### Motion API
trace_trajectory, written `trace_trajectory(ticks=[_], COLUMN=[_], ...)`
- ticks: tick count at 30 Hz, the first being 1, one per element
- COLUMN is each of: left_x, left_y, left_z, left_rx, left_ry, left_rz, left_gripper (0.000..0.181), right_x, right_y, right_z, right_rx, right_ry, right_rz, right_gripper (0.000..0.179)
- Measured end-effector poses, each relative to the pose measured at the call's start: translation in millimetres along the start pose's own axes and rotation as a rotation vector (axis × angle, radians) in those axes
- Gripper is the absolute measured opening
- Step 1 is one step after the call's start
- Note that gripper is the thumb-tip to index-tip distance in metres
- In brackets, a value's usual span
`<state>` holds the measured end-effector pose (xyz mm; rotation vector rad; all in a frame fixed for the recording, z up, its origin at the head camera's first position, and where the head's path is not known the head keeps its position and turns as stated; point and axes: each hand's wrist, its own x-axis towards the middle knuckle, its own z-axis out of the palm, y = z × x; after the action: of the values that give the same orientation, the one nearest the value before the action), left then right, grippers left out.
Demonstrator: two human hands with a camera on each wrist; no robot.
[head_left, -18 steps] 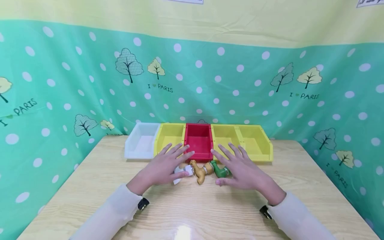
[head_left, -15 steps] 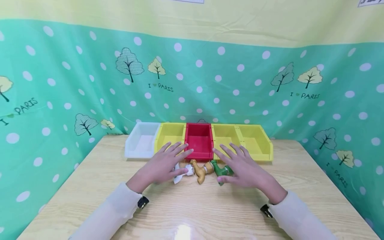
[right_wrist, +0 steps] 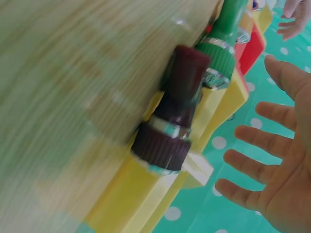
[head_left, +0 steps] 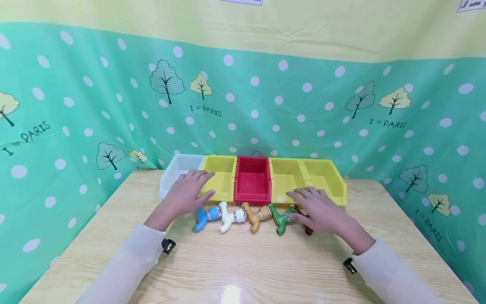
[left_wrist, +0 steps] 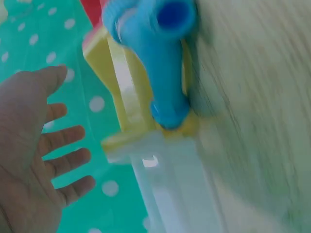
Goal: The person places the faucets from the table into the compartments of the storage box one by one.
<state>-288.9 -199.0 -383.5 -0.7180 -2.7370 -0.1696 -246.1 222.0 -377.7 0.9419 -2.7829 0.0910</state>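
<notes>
Several plastic taps lie in a row on the wooden table. From left to right they are a blue tap (head_left: 202,219), a white tap (head_left: 227,218), a tan tap (head_left: 255,217), a green tap (head_left: 280,219) and a dark brown tap (right_wrist: 181,97). My left hand (head_left: 184,192) hovers over the blue tap's upper end, fingers spread and holding nothing. My right hand (head_left: 320,211) is above the brown tap and hides most of it in the head view. Its fingers are extended and free in the right wrist view.
Behind the taps stands a row of joined bins: a white bin (head_left: 167,181), a yellow bin (head_left: 218,185), a red bin (head_left: 252,196), and two more yellow bins (head_left: 284,196) at the right. A polka-dot curtain (head_left: 243,101) hangs behind the table (head_left: 243,261).
My hands have moved apart, the left one leftward and the right one rightward. The blue tap and part of the brown tap, hidden before, now show.
</notes>
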Motion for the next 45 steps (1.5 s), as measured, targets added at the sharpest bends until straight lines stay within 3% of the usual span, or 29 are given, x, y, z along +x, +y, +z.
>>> trace_trajectory(ticks=[13,24,29,36,45], left_x=[-7.2,-5.1,-7.8,-14.8,-23.5], left_y=[-56.3,-73.6,-80.9,-94.8,-106.6], left_z=[0.0,-5.1,-5.9,-7.4,-8.4], left_rx=[-0.046,-0.095,-0.19,-0.344,-0.533], left_ry=[0.066,0.094,0.087,0.107,0.056], left_rz=[-0.285,-0.422,-0.485,-0.511,-0.605], left_gripper=[0.058,0.054,0.053,0.053,0.055], right_x=[-10.3,-20.4,-22.8,-25.2,-29.2], right_y=[19.1,24.8,28.2,32.2,36.5], right_z=[3.7,11.4,12.0,11.2,5.8], right_rx=[-0.039,-0.07,-0.068,-0.047,-0.007], right_ry=[-0.064,-0.054,-0.065,-0.097,-0.146], right_rz=[-0.018,-0.08,-0.095,-0.116,-0.143], right_gripper=[0.055,0.046,0.044,0.047,0.043])
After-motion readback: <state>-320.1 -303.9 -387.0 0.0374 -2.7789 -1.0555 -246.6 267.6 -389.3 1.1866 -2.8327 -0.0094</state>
